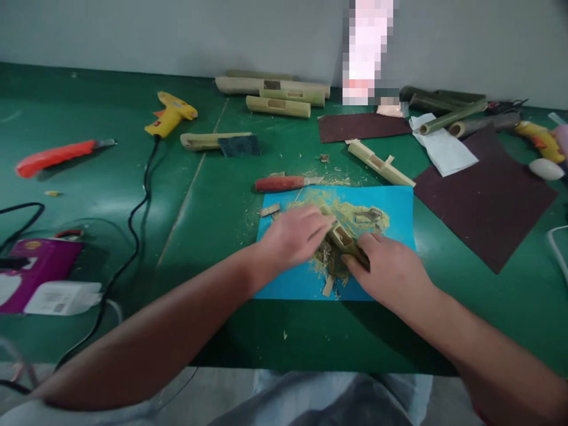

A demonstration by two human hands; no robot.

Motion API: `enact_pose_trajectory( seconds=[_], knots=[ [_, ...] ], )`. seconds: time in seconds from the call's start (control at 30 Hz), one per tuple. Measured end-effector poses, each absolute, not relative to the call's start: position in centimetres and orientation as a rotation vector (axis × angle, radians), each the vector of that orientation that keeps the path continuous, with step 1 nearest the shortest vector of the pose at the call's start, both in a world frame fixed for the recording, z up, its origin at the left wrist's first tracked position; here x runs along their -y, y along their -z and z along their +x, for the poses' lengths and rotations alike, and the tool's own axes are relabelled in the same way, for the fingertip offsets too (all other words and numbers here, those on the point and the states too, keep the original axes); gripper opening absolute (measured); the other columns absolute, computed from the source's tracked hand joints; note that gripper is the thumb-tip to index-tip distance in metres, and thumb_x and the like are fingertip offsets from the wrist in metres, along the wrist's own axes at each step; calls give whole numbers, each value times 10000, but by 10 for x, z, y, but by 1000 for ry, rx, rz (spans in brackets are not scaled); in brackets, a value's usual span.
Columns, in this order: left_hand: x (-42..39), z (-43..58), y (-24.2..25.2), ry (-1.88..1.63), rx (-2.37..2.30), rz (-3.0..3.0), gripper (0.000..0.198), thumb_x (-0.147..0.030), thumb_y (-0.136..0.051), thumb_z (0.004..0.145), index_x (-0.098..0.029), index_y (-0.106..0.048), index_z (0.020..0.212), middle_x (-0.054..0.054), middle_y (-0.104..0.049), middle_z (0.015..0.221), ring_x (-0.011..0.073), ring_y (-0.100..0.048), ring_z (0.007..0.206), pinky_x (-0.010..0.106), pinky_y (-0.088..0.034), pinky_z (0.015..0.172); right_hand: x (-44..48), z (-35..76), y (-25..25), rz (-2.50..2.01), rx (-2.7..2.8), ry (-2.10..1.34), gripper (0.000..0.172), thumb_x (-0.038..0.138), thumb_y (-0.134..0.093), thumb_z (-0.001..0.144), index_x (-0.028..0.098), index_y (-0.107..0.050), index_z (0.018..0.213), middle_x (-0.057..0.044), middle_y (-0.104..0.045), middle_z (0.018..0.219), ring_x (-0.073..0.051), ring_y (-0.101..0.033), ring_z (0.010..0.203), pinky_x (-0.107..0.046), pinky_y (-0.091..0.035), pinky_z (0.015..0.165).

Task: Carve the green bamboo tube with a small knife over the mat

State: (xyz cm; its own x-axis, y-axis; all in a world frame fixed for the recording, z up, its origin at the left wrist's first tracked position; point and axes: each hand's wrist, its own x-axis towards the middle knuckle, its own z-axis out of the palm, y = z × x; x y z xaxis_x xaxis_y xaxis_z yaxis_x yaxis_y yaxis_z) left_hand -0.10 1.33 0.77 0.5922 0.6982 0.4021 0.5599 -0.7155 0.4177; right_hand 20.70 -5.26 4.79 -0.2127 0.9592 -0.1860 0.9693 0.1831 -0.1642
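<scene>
Over a blue sheet (284,283) strewn with shavings and yellowish dust, a short bamboo tube (341,235) with a rectangular opening lies tilted between both hands. My right hand (390,266) is closed around its lower right end. At its upper left end is my left hand (295,234), fingers bent and slightly blurred; what they pinch, if anything, is hidden. A red-handled knife (284,183) rests just beyond the sheet, blade to the right. Bamboo chips (328,286) lie below the tube.
Cut bamboo tubes (279,106) lie at the back. Left are a yellow glue gun (171,115) with a black cord, an orange cutter (57,158) and a purple box (48,263). Dark sandpaper (492,201), white paper (446,148) and another glue gun (541,141) are on the right.
</scene>
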Motion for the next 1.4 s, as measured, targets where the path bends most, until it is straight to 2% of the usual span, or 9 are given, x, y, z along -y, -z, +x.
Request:
enact_pose_trajectory(
  seconds=[0.07,0.17,0.63,0.83,0.93,1.1,1.23,1.4],
  knots=[
    [-12,0,-8,-789,-998,2604,293,-278,-455,1033,-166,-723,1069,53,-676,848,159,-640,777,269,-502,683,53,208,-47,1948,-2389,381,207,389,-534,929,209,-587,840,-44,-657,790,-171,-573,678,-311,-209,557],
    [-12,1,-7,-882,-1116,2583,289,-279,-463,1030,-156,-720,1075,66,-679,872,169,-644,800,283,-511,709,52,208,-47,1951,-2394,367,217,398,-531,933,211,-587,839,-42,-656,779,-174,-577,678,-313,-209,554],
    [-11,2,-6,-855,-1111,2573,289,-285,-452,1029,-174,-716,1069,60,-670,869,177,-645,821,294,-515,722,53,206,-50,1939,-2353,381,216,403,-519,941,217,-589,855,-49,-677,814,-177,-601,701,-314,-233,554],
    [-8,2,-6,-774,-1020,2599,305,-298,-439,1037,-177,-712,1097,59,-674,871,169,-647,815,278,-512,716,57,204,-49,1953,-2370,328,194,381,-521,940,205,-601,946,-63,-686,825,-196,-613,726,-313,-264,560],
    [-11,1,-7,-872,-1147,2550,294,-292,-451,1031,-171,-718,1056,68,-689,906,181,-650,854,295,-516,763,57,204,-49,1931,-2384,292,198,384,-509,951,209,-602,949,-65,-689,822,-200,-620,736,-312,-280,566],
    [-11,2,-7,-768,-1008,2614,323,-311,-429,1041,-172,-716,1091,62,-681,873,174,-649,818,287,-513,704,56,205,-49,1912,-2383,302,208,388,-485,961,220,-608,945,-64,-694,833,-196,-622,746,-305,-302,574],
    [-9,3,-6,-876,-1144,2583,313,-301,-439,1035,-167,-719,1082,70,-683,888,180,-647,837,294,-517,728,56,206,-49,1931,-2364,314,210,388,-484,957,221,-611,955,-64,-698,840,-201,-624,744,-309,-303,570],
    [-9,3,-4,-814,-1084,2590,311,-292,-438,1034,-172,-723,1071,57,-680,862,168,-646,809,284,-516,725,56,206,-51,1920,-2364,326,224,388,-467,964,219,-614,948,-70,-700,842,-206,-633,750,-315,-305,570]
  ],
)
